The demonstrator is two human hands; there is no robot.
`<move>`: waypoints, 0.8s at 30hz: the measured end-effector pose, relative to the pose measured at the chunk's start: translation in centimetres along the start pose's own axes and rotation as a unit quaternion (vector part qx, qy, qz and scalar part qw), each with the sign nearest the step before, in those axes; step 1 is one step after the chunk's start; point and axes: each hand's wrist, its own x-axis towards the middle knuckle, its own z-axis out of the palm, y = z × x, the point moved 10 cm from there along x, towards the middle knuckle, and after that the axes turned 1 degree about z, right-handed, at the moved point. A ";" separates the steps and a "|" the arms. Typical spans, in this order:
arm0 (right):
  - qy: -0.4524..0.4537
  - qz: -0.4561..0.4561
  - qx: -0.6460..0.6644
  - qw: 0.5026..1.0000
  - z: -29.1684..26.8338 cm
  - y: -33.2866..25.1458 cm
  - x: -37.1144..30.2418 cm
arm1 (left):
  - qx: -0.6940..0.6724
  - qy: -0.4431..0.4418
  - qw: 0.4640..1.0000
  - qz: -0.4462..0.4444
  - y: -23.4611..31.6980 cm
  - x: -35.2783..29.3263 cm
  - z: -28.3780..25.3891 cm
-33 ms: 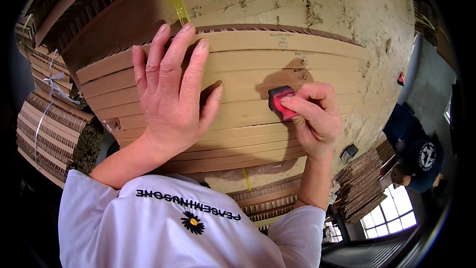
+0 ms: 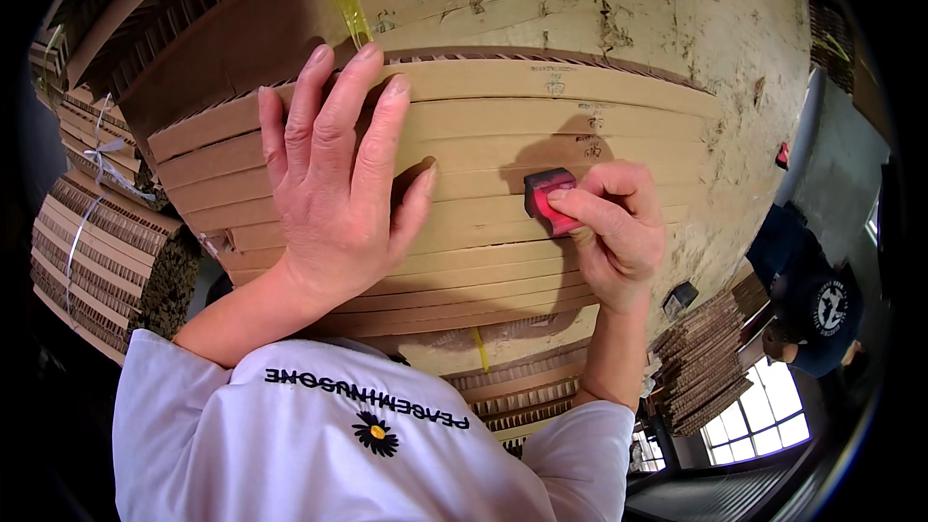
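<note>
Several long strips of brown honeycomb cardboard (image 2: 483, 121) lie side by side across the table before me. My left hand (image 2: 338, 174) is spread flat over their left part, its fingers pointing away and nothing in its grip. Between the thumb and fingers of my right hand (image 2: 619, 227) is a small red and black hand stamp (image 2: 551, 203), held just above or against a middle strip; its underside is hidden. Small dark ink marks (image 2: 593, 148) show on the farther strips, one to each, beyond the stamp.
A small black block (image 2: 681, 298) sits on the worn tabletop (image 2: 720, 135) right of my forearm. Tied cardboard bundles (image 2: 92, 256) stand at the left, and another stack (image 2: 701, 362) lies at the lower right. A person in dark clothes (image 2: 817, 304) is at the far right. Yellow strapping (image 2: 350, 0) crosses the table.
</note>
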 end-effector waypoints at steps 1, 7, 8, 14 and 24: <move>-0.009 -0.006 -0.011 1.000 0.1 -0.1 0.2 | -0.002 -0.002 1.000 0.001 0.0 0.0 0.0; -0.023 -0.012 -0.039 0.999 0.3 -0.4 0.9 | -0.008 0.000 1.000 0.006 0.0 0.1 0.2; -0.023 -0.013 -0.045 0.999 0.3 -0.6 1.0 | -0.009 0.001 1.000 0.008 0.0 0.1 0.2; -0.060 0.001 -0.095 0.994 0.9 -1.3 0.5 | -0.007 -0.002 1.000 0.009 -0.2 0.0 0.3; -0.020 -0.043 -0.057 0.997 0.9 -0.9 1.1 | -0.017 -0.032 0.999 0.009 -0.4 0.1 0.5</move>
